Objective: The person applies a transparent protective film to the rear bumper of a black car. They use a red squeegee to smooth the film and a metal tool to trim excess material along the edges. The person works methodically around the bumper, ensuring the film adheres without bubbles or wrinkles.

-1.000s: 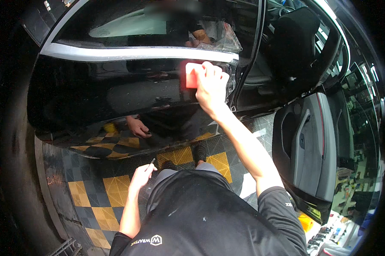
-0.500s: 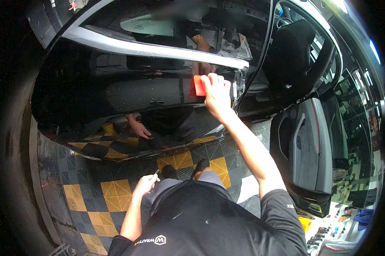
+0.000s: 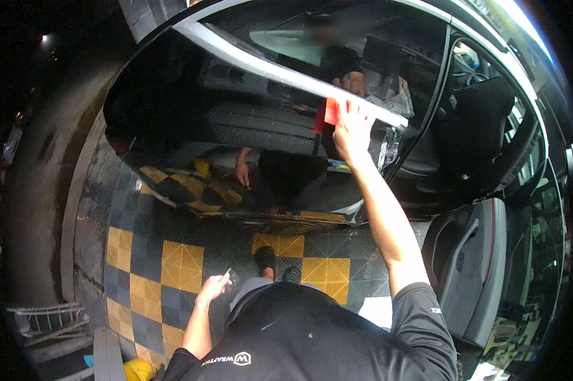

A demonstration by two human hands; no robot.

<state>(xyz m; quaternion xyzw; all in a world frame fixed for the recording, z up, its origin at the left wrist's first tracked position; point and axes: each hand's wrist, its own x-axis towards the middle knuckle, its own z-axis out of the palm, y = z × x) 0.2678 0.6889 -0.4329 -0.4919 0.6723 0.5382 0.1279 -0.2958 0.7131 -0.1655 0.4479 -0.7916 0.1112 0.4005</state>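
My right hand point(image 3: 352, 130) is raised and pressed flat against the glossy black car door point(image 3: 191, 127), holding a red pad point(image 3: 330, 110) against it just below the silver window trim point(image 3: 286, 73). The pad is mostly hidden under my fingers. My left hand point(image 3: 213, 287) hangs low by my hip over the floor, pinching a small pale object that is too small to tell. The door panel mirrors my body and the floor tiles.
Yellow and grey checkered floor tiles point(image 3: 178, 260) lie under my feet. To the right an open car door point(image 3: 474, 267) with grey inner trim stands out, with a black seat point(image 3: 483, 120) behind it. A metal step ladder point(image 3: 42, 320) lies at lower left.
My right hand has slid the red pad upward on the door, from the middle of the panel to just under the silver trim. The left hand stayed low.
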